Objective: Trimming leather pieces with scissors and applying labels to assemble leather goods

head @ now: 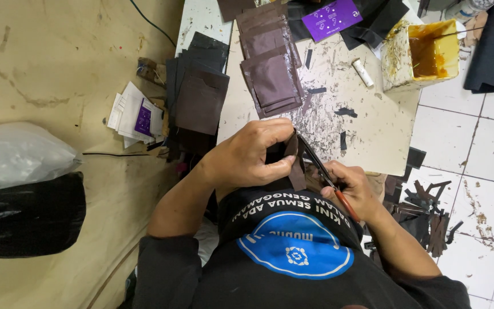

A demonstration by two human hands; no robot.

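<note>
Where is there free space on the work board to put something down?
The board is barest between the brown leather stack and the glue tin, though small scraps and a white tube lie there. The top edge and left side, with the dark stack, are crowded.

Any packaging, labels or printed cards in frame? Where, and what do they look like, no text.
Purple card: top centre of the work board, flat rectangle, white print.
Paper stack with purple label: left of the dark leather pieces, white sheets, small purple rectangle.
Glue tin: top right, open square can, yellow-stained.
</note>
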